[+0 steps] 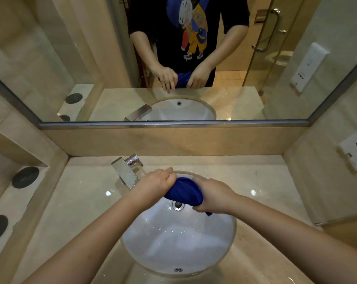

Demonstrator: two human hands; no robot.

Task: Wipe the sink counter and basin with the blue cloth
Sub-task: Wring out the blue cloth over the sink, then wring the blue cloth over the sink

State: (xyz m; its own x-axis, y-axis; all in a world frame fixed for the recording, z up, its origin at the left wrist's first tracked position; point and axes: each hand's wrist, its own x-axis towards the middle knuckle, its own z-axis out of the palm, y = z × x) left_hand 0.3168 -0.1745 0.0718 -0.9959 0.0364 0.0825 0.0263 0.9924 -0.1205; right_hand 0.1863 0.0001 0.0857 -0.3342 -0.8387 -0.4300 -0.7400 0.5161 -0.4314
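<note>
While both hands grasp it, the blue cloth (pixel 183 190) is twisted into a tight, dark roll above the white basin (pixel 173 242) — left hand (pixel 158 182) on one end, right hand (pixel 212 194) clenched round the other, over the drain (pixel 177 204).

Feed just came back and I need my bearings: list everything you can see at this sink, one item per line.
blue cloth: one, dark blue, twisted, above the basin
basin: one, white, set into the counter
drain: one, chrome, basin floor under the cloth
overflow hole: one, chrome-ringed, basin's near wall
faucet: one, chrome, counter behind-left of the basin
counter: one, beige stone, around the basin
mirror: one, metal-framed, wall behind the counter
black discs: two, black, ledge left of the counter
wall socket: one, white, right wall
left hand: grips the cloth's left end
right hand: grips the cloth's right end
</note>
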